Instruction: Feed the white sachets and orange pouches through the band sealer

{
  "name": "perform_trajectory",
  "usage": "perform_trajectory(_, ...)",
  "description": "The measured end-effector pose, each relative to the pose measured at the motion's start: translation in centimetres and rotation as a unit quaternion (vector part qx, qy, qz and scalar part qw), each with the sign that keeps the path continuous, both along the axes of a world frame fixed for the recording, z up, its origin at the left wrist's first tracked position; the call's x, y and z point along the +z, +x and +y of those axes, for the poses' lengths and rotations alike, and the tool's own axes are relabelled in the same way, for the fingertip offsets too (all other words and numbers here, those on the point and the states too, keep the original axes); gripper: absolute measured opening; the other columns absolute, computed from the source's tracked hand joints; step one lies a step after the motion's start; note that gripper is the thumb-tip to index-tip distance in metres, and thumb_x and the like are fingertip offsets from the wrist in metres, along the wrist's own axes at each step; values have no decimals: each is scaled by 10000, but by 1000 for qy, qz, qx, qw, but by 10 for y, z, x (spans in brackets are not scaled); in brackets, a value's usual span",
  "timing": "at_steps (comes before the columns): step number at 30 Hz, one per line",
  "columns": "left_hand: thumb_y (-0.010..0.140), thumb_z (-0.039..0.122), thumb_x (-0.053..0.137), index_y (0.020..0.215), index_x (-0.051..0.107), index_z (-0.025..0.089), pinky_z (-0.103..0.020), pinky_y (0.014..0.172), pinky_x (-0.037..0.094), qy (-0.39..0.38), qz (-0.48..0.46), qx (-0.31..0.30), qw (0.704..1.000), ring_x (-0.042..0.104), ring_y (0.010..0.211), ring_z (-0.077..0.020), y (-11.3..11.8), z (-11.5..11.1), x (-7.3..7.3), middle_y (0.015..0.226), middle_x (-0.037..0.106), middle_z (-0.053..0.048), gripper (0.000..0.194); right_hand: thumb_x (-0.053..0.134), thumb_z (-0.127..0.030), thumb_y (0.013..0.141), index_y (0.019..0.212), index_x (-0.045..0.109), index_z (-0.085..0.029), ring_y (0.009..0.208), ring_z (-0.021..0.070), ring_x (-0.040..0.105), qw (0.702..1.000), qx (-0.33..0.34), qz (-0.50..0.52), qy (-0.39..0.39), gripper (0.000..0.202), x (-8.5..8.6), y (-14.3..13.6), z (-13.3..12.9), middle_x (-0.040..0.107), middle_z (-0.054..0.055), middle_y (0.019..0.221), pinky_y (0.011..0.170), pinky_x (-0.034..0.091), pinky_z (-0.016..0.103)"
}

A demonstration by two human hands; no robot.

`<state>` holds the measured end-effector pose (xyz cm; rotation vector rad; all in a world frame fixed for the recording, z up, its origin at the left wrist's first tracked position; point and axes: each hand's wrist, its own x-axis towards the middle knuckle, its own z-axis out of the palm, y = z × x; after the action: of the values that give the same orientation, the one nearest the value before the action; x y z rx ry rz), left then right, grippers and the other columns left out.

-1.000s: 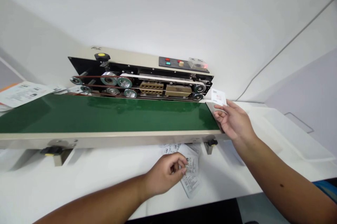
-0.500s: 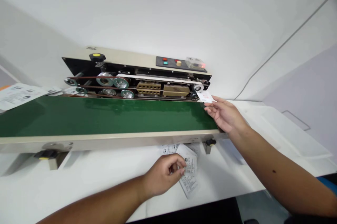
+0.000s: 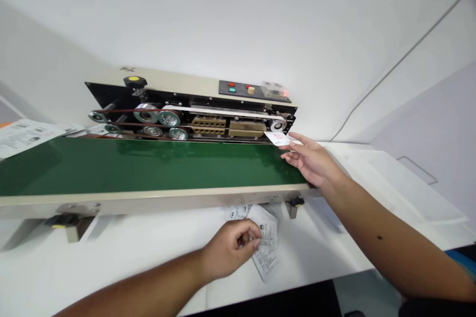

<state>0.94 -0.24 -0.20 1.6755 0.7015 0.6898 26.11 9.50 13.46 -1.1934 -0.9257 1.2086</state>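
R hand [image 3: 312, 160]: closed on small white packet [image 3: 276, 138], pinched by its R edge btwn thumb & fingers; lower fingers loosely bent over R end of green belt [image 3: 148, 165]. Packet tilted, pale red print on face, free end pointing L, just above belt's far edge at R end, by lowest R rollers of roller machine [image 3: 171, 88]. Can't tell if it touches them.

L hand [image 3: 230, 248]: in front of belt, R of its middle, fingers curled in, thumb tip nr fingertips. Tips over pile of printed packets [image 3: 266, 242]; grip or mere contact, can't tell. Pile fanned, on white table [image 3: 148, 262], partly under belt's front edge.

Machine stands along belt's far side: pulleys, thin bands, brass blocks. On top, R part: control panel [image 3: 238, 90] w/ red & green buttons, beige dial; clear box [image 3: 274, 90] w/ red glow beside it. Top L: black knob w/ yellow cap [image 3: 135, 82].

Belt's L end: printed sheets [image 3: 28, 136], bit of orange behind. R of belt: whitish translucent tray [image 3: 409, 195] on table.
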Motion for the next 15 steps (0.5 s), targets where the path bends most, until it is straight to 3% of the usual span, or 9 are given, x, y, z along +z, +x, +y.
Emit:
perform_trajectory(4, 913, 262, 606, 924, 647, 161, -230, 589, 409, -1, 1, 3, 1000, 508, 642, -125, 0, -1, 1, 760, 606, -7, 110, 696, -318, 881, 1314, 557, -243, 571, 115, 585, 984, -39, -153, 79, 461, -3, -4, -22, 674, -9, 775, 467, 460, 186)
perform_trajectory(6, 907, 253, 606, 924, 651, 159, -229, 588, 406, 0, 2, 4, 1000, 507, 641, -125, 0, -2, 1, 762, 611, -8, 106, 678, -309, 899, 1253, 606, -242, 553, 106, 521, 953, -92, -235, 166, 368, -13, -5, -44, 595, -35, 710, 473, 427, 192)
perform_trajectory(8, 900, 243, 608, 918, 654, 157, -228, 587, 403, 1, -1, 4, 1000, 507, 637, -124, 0, -2, 2, 757, 616, -8, 99, 626, -245, 928, 1161, 652, -234, 585, 120, 527, 910, -100, -302, 267, 235, -29, -4, -72, 577, -23, 711, 523, 447, 222)
perform_trajectory(9, 898, 239, 607, 910, 652, 156, -228, 587, 403, 1, -4, 4, 1000, 509, 635, -124, 0, -2, 3, 756, 621, -10, 95, 603, -204, 929, 1122, 665, -235, 623, 136, 555, 881, -61, -338, 325, 204, -38, -4, -86, 602, -6, 740, 569, 474, 248)
perform_trajectory(11, 903, 241, 601, 883, 642, 155, -231, 592, 407, -3, -14, 2, 1000, 520, 636, -126, 0, -2, 5, 751, 633, -15, 97, 587, -167, 913, 1116, 672, -238, 720, 179, 610, 802, 96, -427, 407, 232, -56, -6, -109, 659, 31, 811, 664, 513, 311)
perform_trajectory(13, 916, 254, 591, 860, 633, 156, -235, 601, 414, -5, -22, 1, 1000, 533, 639, -131, 0, -1, 8, 739, 642, -20, 120, 585, -182, 913, 1135, 672, -227, 798, 211, 629, 731, 232, -505, 396, 243, -73, -8, -124, 688, 61, 868, 728, 526, 354)
perform_trajectory(15, 927, 271, 588, 855, 635, 158, -241, 614, 424, 0, -19, 2, 1000, 552, 651, -139, 0, 0, 10, 732, 652, -24, 143, 576, -218, 932, 1157, 666, -220, 865, 224, 634, 708, 302, -551, 322, 242, -88, -10, -129, 700, 75, 924, 782, 536, 372)
